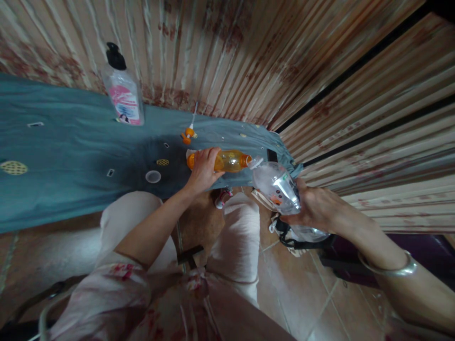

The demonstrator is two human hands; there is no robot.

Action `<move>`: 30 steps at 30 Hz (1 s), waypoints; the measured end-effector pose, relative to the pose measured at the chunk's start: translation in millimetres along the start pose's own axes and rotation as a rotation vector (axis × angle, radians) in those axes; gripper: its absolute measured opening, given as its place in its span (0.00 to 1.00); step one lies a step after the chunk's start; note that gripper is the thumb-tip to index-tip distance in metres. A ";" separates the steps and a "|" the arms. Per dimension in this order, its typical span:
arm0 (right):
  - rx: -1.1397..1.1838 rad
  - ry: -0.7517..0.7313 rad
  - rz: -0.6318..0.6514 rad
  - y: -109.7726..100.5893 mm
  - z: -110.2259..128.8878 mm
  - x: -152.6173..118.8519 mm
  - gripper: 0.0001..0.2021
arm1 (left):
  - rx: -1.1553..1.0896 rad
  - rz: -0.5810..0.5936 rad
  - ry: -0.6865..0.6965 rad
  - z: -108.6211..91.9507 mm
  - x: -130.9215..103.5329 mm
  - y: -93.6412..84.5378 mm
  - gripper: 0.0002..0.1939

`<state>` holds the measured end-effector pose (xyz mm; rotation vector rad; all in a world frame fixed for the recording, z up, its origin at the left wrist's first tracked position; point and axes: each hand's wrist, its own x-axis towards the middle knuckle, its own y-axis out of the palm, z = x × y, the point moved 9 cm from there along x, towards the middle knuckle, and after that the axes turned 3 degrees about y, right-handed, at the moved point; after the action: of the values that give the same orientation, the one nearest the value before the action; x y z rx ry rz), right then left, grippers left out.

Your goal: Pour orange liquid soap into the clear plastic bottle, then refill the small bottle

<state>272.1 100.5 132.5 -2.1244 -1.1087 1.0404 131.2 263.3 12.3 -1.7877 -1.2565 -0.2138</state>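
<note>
My left hand (205,169) is wrapped round an orange see-through bottle (231,161), which lies tilted nearly level with its open mouth to the right. In my right hand (313,203) is a large clear plastic bottle (275,184) with a label, tipped so that its neck points up and left. The two mouths meet or almost touch; I cannot tell which. Beyond the orange bottle, an orange spray head (187,136) with a white tube lies on the teal cloth (81,142). A round white cap (153,176) rests left of my left hand.
A clear pump bottle (126,97) with a black top and pink label stands at the back left. A dark flat object (272,155) lies near the cloth's right end. Pleated curtains (213,57) rise behind. Below are a bag (287,237) and tiled floor (277,293).
</note>
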 end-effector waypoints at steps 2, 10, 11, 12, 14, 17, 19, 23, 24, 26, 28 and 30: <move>0.005 0.003 0.008 0.3 0.1 -0.1 0.32 | -0.002 0.002 0.000 0.2 0.0 0.4 0.36; 0.004 0.005 -0.014 1.2 -1.5 -0.3 0.33 | -0.016 0.001 0.002 1.7 -0.7 1.5 0.36; 0.005 0.001 -0.016 1.1 -1.3 -0.4 0.33 | -0.014 0.002 0.002 1.7 -0.7 1.6 0.36; 0.005 -0.003 -0.016 1.1 -1.0 -0.5 0.32 | -0.012 0.003 0.002 1.8 -0.7 1.7 0.36; 0.006 -0.007 -0.022 0.9 -0.8 -0.3 0.32 | -0.009 0.003 -0.002 2.0 -0.6 1.6 0.35; 0.004 -0.004 -0.021 1.4 -1.2 0.2 0.32 | -0.007 0.004 -0.003 1.9 -0.6 1.4 0.35; 0.005 -0.001 -0.013 2.3 -1.4 0.4 0.32 | -0.005 0.006 -0.003 1.6 -0.5 1.2 0.35; 0.007 -0.002 0.002 2.9 -1.2 0.2 0.33 | 0.001 0.005 -0.006 1.0 -0.3 0.3 0.35; 0.003 0.003 0.005 3.1 -1.6 0.1 0.34 | 0.002 0.004 -0.006 0.8 -0.3 0.0 0.35; -0.004 0.003 0.002 2.9 -1.8 0.1 0.34 | 0.005 0.002 -0.004 0.4 -0.3 -0.1 0.36; -0.004 -0.004 -0.007 2.5 -1.4 0.1 0.33 | 0.006 -0.002 -0.003 0.6 -0.4 -0.1 0.35; 0.001 -0.005 -0.016 2.5 -1.8 0.4 0.33 | 0.003 -0.001 -0.004 1.1 -0.5 0.2 0.35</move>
<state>274.8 99.3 131.6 -2.1099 -1.1250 1.0390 130.8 263.7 11.2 -1.7858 -1.2597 -0.2094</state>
